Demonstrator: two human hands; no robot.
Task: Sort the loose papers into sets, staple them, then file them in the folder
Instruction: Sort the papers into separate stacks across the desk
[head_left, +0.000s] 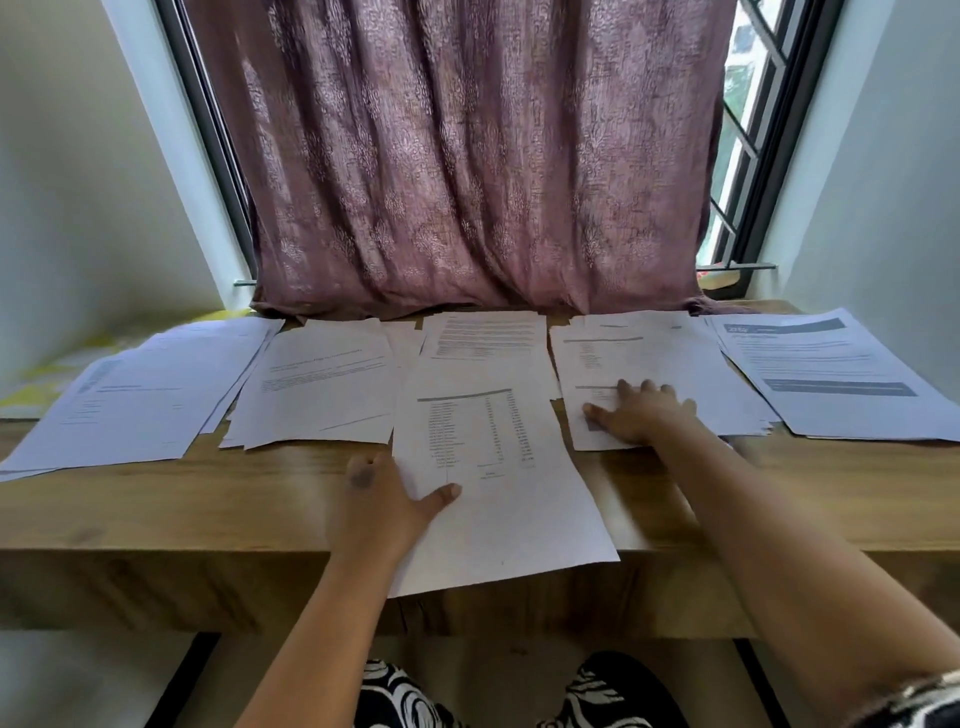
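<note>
A person sits at a wooden bench (156, 499) with papers spread along its far edge. The left hand (382, 499) holds one sheet (498, 467) by its left side, thumb on top and fingers tucked under it. This sheet has a table of numbers printed on it. Its near end hangs out past the front edge of the bench, and its far end lies over the middle pile (488, 338).

The right hand (641, 415) lies flat, fingers spread and straight, pressing on a pile right of the middle (649, 358).

There are five piles in a row. The left pile (135, 395) sits at the far left corner and sticks out over the left edge. The next pile (322, 384) is just beside it. The right pile (826, 374), with dark bands across its top page, is near the far right corner.

Something yellow (62, 374) shows under the left pile, but it is too blurry to name. A purple curtain (467, 156) hangs behind the bench, touching its far edge. A window (753, 130) shows at the curtain's right side.
</note>
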